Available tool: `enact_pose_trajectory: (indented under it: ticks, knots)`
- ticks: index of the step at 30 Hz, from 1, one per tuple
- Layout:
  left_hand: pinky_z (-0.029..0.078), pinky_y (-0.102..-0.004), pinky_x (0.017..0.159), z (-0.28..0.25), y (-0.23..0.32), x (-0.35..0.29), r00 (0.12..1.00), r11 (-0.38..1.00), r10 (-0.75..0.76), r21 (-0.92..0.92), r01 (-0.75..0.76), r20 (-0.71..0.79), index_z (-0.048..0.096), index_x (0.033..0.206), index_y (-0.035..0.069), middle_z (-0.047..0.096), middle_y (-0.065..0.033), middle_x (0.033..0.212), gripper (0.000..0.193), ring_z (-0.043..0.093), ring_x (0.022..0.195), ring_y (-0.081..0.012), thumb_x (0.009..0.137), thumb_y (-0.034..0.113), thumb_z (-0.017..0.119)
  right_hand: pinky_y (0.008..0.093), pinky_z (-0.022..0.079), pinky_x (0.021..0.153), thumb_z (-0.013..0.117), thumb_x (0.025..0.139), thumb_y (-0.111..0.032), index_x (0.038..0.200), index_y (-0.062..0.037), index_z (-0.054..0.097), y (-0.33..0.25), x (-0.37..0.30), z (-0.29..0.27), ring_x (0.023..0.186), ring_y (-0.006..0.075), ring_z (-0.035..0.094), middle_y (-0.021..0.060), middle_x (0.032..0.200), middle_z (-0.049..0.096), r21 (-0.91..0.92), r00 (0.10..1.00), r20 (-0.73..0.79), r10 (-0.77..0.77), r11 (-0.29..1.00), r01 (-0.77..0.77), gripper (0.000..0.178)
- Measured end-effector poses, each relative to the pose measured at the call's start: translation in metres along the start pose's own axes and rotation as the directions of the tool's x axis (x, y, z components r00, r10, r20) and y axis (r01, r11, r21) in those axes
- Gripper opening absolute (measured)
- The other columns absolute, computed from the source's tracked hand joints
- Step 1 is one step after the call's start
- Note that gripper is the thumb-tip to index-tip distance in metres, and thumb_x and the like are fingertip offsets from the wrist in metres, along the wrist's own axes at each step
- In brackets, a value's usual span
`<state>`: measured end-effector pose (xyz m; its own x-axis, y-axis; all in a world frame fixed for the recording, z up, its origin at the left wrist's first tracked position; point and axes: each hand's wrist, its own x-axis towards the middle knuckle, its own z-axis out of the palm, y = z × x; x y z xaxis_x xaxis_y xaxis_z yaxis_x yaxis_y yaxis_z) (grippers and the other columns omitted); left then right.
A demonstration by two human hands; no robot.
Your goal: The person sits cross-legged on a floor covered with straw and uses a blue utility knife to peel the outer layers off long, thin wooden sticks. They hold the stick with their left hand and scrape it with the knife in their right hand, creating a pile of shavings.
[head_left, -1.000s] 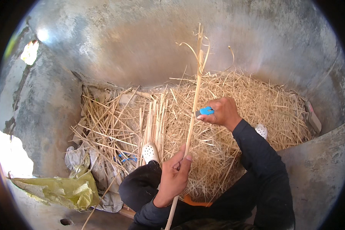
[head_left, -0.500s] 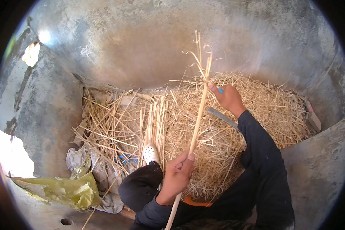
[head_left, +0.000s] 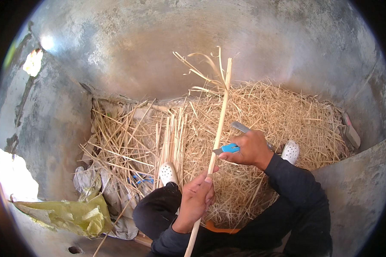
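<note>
Our left hand (head_left: 196, 200) has its grip closed around the lower part of a long pale stalk (head_left: 216, 137), which stands tilted up over the straw heap (head_left: 261, 124) on the floor. Our right hand (head_left: 251, 150) is clamped on a blue-handled knife (head_left: 229, 148), whose blade end meets the stalk just above the left fist. The stalk looks light, dry and stiff, likely brittle, with frayed leaves at its tip; we judge it best held low and firmly, well below the blade.

Loose straw pile (head_left: 261, 115), yellow-green bag (head_left: 68, 214), perhaps crumpled sacking (head_left: 116, 201).
</note>
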<state>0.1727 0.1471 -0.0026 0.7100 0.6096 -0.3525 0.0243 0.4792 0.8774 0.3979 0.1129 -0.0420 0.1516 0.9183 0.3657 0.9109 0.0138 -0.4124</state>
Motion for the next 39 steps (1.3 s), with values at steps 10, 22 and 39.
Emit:
enact_pose_trajectory:
  ticks: [10, 22, 39]
  knots:
    - [0.026, -0.0193, 0.047, 0.001, -0.013, -0.001, 0.997, 0.998, 0.022, 0.053, -0.026, 0.068, 0.047, 0.134, -0.002, 0.036, 0.0082, 0.059, 0.038, 0.031, 0.050, -0.0013, 0.102, 0.017, 0.045, 0.0389, 0.038, 0.040, 0.043, 0.081, -0.079, 0.049, -0.0081, 0.056, 0.053, 0.019, -0.001, 0.038, 0.0237, 0.050, 0.0074, 0.040, 0.045, -0.007, 0.954, 0.014, 0.299, 0.954, -0.299, 0.079]
    - [0.024, -0.0193, 0.047, -0.002, -0.007, -0.007, 0.997, 0.999, 0.014, 0.050, -0.018, 0.072, 0.046, 0.135, -0.003, 0.035, 0.0084, 0.061, 0.039, 0.029, 0.052, -0.0007, 0.102, 0.017, 0.045, 0.0374, 0.041, 0.040, 0.049, 0.079, -0.077, 0.057, -0.0098, 0.063, 0.034, 0.012, 0.017, 0.042, 0.0247, 0.056, 0.0075, 0.047, 0.051, -0.053, 0.991, -0.132, 0.017, 0.998, -0.024, 0.072]
    - [0.026, -0.0199, 0.048, 0.010, -0.009, -0.024, 0.993, 0.989, 0.000, 0.147, -0.017, 0.114, 0.045, 0.135, -0.005, 0.033, 0.0079, 0.060, 0.040, 0.029, 0.050, -0.0016, 0.102, 0.018, 0.045, 0.0378, 0.038, 0.040, 0.045, 0.085, -0.073, 0.056, -0.0089, 0.061, 0.113, 0.037, -0.012, 0.041, 0.0228, 0.051, 0.0072, 0.044, 0.048, -0.268, 0.935, -0.331, 0.129, 0.937, -0.224, 0.073]
